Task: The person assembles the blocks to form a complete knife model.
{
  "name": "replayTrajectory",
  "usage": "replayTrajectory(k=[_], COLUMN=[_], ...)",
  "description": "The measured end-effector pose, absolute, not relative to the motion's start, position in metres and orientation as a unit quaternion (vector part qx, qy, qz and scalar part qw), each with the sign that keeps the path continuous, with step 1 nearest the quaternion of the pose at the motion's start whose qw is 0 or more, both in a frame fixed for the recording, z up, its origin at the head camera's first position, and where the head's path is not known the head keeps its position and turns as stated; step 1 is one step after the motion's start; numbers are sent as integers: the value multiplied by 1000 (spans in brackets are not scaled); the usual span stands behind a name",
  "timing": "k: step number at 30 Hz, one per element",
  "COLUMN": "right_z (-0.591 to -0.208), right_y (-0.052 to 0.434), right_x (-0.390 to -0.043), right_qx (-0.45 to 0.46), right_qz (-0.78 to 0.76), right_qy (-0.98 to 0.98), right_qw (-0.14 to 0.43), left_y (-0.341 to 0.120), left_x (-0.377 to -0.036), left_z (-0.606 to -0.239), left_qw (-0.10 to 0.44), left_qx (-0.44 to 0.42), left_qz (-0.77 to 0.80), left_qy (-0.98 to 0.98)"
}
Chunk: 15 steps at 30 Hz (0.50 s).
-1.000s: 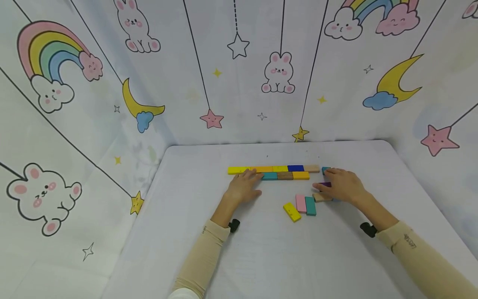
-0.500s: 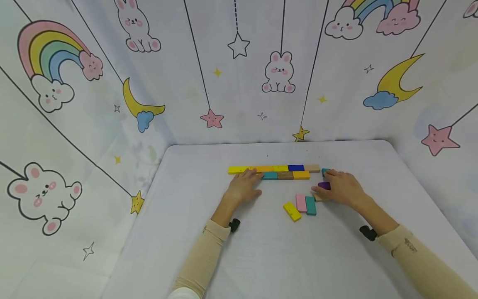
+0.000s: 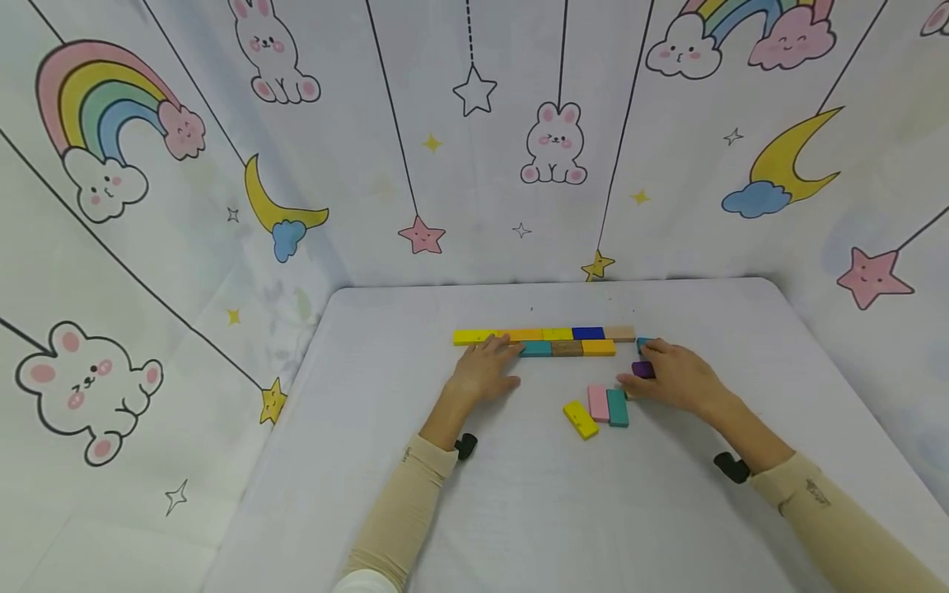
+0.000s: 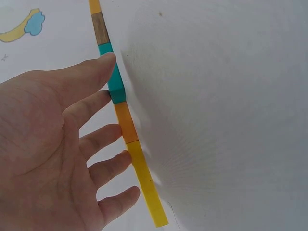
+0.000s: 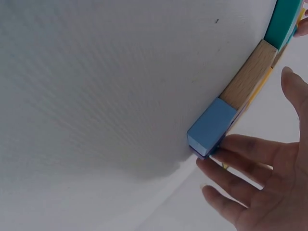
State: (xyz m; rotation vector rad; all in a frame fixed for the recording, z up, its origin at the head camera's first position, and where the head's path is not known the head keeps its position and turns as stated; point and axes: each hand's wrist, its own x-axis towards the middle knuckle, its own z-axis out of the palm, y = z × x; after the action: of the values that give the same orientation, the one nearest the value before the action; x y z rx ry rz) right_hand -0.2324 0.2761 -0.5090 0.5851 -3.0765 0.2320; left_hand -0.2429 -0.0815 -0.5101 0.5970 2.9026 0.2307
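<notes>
Two rows of flat coloured blocks lie at the table's back, with a blue block [image 3: 589,333] in the far row and a brown block [image 3: 567,349] in the near one. My left hand [image 3: 483,375] spreads over their left part; in the left wrist view its fingertips touch the row, near the teal block [image 4: 111,72]. To the right, my right hand [image 3: 678,375] reaches over loose blocks. Its fingertips touch a small teal block [image 3: 642,344], and a purple block [image 3: 642,370] lies between fingers and thumb. In the right wrist view, its fingers are beside a light blue block [image 5: 209,126].
A pink block [image 3: 598,403], a green block [image 3: 618,408] and a tilted yellow block [image 3: 580,420] lie in front of the rows. The white table [image 3: 519,511] meets a patterned cloth backdrop [image 3: 504,189] behind.
My right hand has shifted slightly, its thumb moving left over the wooden block, now mostly covered. The small teal block has come slightly nearer and left. My left hand stays in place.
</notes>
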Motion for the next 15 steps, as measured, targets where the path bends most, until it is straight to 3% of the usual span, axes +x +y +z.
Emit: replayTrajectory(k=[15], right_z=[-512], right_y=[274], right_x=[-230], right_qx=[214], right_qz=[92], right_qy=[-972], right_qw=[1], left_y=[-81], left_x=[-244], left_z=[-511], left_qw=[91], left_qx=[197], left_qz=[73], left_qy=[973])
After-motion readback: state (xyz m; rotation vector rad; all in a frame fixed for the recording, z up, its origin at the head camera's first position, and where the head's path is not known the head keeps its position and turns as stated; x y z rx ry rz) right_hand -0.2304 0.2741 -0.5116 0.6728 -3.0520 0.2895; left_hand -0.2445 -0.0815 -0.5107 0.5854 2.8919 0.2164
